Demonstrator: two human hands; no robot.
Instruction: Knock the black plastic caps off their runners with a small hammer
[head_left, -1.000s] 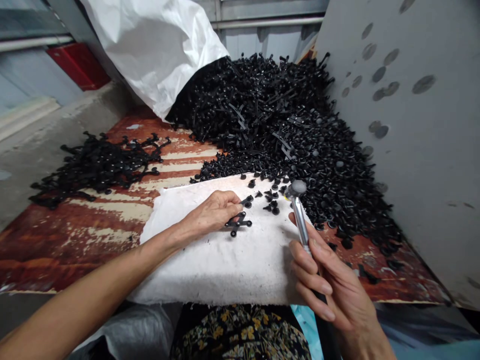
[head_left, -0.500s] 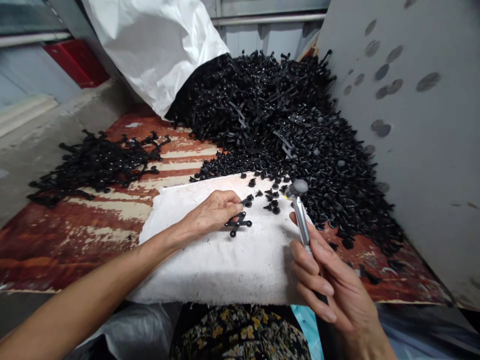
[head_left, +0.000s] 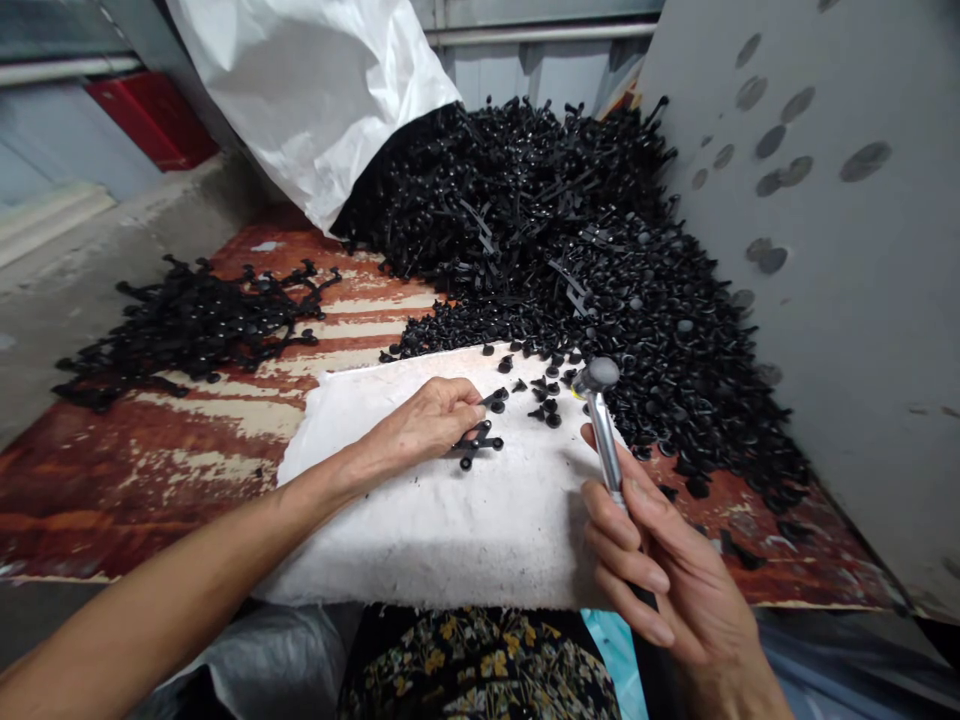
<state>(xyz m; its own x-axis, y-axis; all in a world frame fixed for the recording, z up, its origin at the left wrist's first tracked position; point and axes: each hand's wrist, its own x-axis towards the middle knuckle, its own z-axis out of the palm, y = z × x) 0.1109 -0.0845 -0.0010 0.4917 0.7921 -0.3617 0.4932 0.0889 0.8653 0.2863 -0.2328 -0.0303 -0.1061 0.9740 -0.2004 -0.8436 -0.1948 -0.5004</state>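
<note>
My left hand (head_left: pixel 442 415) is closed in a pinch on a black branched part with small round ends (head_left: pixel 480 445), just above the white cloth (head_left: pixel 450 530). The fingers hide some of it. My right hand (head_left: pixel 645 560) is wrapped round a small hammer (head_left: pixel 606 440) with a silver shaft and a round grey head, held upright over the cloth's right side. Several small black round-headed plugs (head_left: pixel 547 405) lie on the cloth between the hands.
A large heap of black parts (head_left: pixel 525 220) rises at the back and right, spilling from a white sack (head_left: pixel 315 100). A smaller pile of black branched parts (head_left: pixel 217 330) lies left on the worn red-brown tabletop (head_left: pixel 150 480). A grey panel (head_left: pixel 847 280) stands at the right.
</note>
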